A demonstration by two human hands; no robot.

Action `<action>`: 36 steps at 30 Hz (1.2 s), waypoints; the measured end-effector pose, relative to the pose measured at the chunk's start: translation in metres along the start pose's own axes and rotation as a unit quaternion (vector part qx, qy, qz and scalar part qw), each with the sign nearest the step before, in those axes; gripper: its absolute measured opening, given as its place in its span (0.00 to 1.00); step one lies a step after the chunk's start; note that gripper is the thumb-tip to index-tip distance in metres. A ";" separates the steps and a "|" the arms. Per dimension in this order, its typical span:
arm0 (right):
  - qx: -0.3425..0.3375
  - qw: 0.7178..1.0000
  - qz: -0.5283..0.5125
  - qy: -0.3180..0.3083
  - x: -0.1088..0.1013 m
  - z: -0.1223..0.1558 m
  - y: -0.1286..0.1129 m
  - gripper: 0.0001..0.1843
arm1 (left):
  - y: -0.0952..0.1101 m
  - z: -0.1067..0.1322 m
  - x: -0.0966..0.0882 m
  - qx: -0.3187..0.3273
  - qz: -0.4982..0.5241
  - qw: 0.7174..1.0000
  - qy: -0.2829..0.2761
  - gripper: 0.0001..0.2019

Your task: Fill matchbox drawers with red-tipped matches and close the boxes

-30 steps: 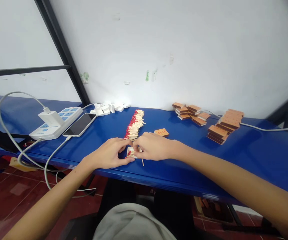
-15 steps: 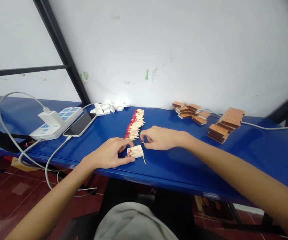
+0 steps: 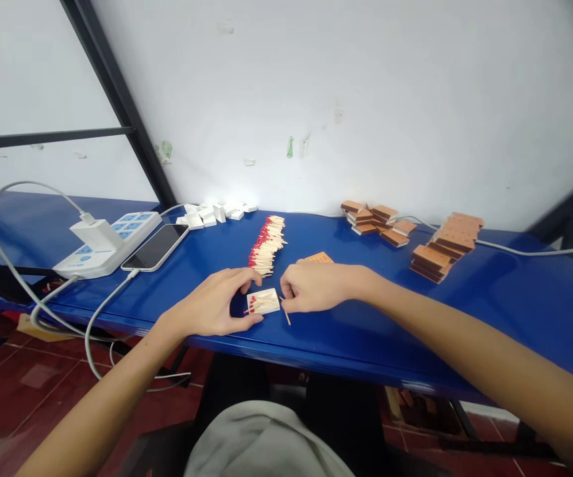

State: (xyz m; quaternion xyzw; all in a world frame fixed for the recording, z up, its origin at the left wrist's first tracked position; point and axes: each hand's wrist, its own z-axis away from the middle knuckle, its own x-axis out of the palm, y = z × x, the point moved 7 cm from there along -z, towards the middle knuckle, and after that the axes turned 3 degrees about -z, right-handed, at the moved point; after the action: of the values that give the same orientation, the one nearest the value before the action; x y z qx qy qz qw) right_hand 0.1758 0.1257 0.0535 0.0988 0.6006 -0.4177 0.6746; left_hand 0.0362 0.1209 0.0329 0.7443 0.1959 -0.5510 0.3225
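Observation:
A small white matchbox tray lies on the blue tabletop with several red-tipped matches in it. My left hand curves round the tray's left end, thumb at the near side and index finger at the far side, steadying it. Just off the tray's right end, my right hand has its fingertips pinched on a matchstick that points toward the near edge. Its upper end is hidden at the fingers. Beyond the hands stretches a long row of matches, red heads to the left. An orange matchbox sleeve shows partly behind my right hand.
White trays are heaped at the back left. Matchbox sleeves lie in a pile at the back right, with stacked sleeves farther right. A phone, a power strip and looping cables occupy the left.
My right hand has come nearer, down to the matchstick beside the tray, uncovering the orange sleeve behind it. The left index fingertip has lifted slightly from the tray's far side.

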 end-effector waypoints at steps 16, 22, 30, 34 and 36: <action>0.028 0.999 0.043 0.007 -0.004 0.002 0.008 0.05 | 0.009 0.006 -0.008 0.078 0.063 0.995 0.005 0.15; -0.049 0.995 -0.065 0.051 -0.010 0.004 -0.017 0.04 | 0.004 0.005 -0.008 0.068 0.055 0.996 0.015 0.17; -0.085 0.972 -0.178 0.126 0.015 -0.013 -0.039 0.04 | 0.011 0.003 -0.006 0.083 0.093 0.992 -0.009 0.12; -0.069 0.975 -0.147 0.151 0.021 -0.018 -0.034 0.06 | 0.012 0.004 -0.006 0.089 0.083 0.993 -0.011 0.13; -0.061 0.978 -0.131 0.147 0.022 -0.018 -0.032 0.07 | 0.012 0.004 -0.005 0.088 0.082 0.993 -0.017 0.13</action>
State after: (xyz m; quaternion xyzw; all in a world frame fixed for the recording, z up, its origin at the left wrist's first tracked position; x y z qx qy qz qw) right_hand 0.1395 0.1066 0.0406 0.0376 0.7252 -0.4461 0.5231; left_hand 0.0396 0.1099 0.0405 0.7742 0.0797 -0.5502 0.3025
